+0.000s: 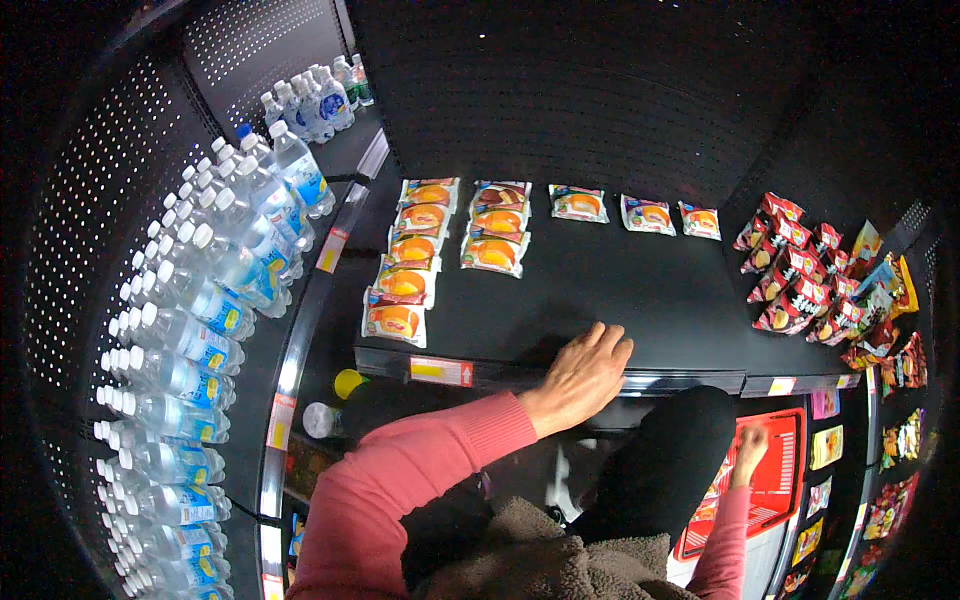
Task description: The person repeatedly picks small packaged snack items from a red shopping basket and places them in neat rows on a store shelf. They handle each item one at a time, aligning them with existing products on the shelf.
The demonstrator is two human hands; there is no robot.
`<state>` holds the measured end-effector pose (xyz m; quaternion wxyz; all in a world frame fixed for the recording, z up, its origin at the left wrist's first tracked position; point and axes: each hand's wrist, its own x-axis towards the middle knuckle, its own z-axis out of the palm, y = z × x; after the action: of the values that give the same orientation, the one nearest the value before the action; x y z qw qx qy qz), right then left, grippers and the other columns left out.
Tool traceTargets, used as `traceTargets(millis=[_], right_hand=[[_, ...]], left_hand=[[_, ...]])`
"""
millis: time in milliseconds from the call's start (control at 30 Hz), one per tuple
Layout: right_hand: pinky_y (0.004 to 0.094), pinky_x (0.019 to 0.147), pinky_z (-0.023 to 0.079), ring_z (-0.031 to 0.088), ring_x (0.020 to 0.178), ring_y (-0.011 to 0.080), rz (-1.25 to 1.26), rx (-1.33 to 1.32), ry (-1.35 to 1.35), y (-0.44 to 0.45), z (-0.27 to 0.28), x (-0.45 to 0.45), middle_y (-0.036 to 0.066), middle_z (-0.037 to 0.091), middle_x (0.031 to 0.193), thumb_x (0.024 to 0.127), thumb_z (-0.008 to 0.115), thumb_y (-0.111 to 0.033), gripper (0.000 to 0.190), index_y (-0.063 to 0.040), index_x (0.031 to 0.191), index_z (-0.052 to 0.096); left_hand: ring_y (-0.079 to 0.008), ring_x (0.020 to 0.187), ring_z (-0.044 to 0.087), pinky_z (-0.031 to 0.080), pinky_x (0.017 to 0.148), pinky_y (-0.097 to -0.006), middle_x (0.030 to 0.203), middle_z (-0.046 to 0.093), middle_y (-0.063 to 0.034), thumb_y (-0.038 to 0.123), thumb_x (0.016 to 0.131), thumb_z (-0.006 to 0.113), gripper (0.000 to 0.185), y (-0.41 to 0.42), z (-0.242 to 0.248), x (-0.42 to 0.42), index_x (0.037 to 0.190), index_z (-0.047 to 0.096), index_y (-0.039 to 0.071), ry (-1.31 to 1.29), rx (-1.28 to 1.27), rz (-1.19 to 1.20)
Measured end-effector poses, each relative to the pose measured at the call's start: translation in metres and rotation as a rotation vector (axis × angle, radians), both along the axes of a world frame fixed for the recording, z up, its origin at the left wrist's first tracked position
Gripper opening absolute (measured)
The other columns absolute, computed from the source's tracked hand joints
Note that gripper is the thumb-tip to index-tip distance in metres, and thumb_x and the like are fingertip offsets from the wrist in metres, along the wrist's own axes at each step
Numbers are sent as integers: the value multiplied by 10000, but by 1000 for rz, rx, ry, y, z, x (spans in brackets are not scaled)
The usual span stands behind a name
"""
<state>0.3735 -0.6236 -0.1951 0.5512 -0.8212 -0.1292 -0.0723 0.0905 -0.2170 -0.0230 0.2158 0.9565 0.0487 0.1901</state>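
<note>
My left hand point(589, 371) rests at the front edge of a black shelf point(637, 300), fingers bent over the surface, with no item seen in it. My right hand point(751, 444) is lower right, over a red plastic basket point(787, 457); it is blurred, and whether it holds anything cannot be told. Several packets point(726, 480) lie in the basket, partly behind my right leg. On the shelf, packaged filled cakes point(405, 283) form a long row at the left. A shorter row of cake packets point(491, 253) lies beside it, and single packets point(577, 204) lie along the back.
Clear plastic water bottles point(187, 390) crowd the left shelf. Red snack bags point(795, 300) stand at the right end of the shelf. More packets point(826, 448) hang or lie at the lower right. A price label strip point(441, 371) runs along the shelf edge. My knee point(690, 427) touches or nears that edge.
</note>
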Motion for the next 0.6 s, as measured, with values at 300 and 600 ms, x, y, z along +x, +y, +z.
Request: traceTargets(millis=[300,600], right_hand=[[522,790,525,682,933,446,127,-926,247,-91,-122,-84,267,708,983,1020,522,-324,350,-29,1176,626],[532,746,549,698,864,433,116,-1132,249,-113,-183,-85,244,718,920,985,562,-309,310,-67,1170,618]], left_hand=[[-325,1089,581,556,833,-405,1257,562,-143,166,920,673,362,-53,0,3,1235,609,0,-99,-129,-120],[-318,1090,608,546,887,-403,1233,598,-125,110,908,678,291,-87,-13,-9,1181,654,12,-109,-266,-43]])
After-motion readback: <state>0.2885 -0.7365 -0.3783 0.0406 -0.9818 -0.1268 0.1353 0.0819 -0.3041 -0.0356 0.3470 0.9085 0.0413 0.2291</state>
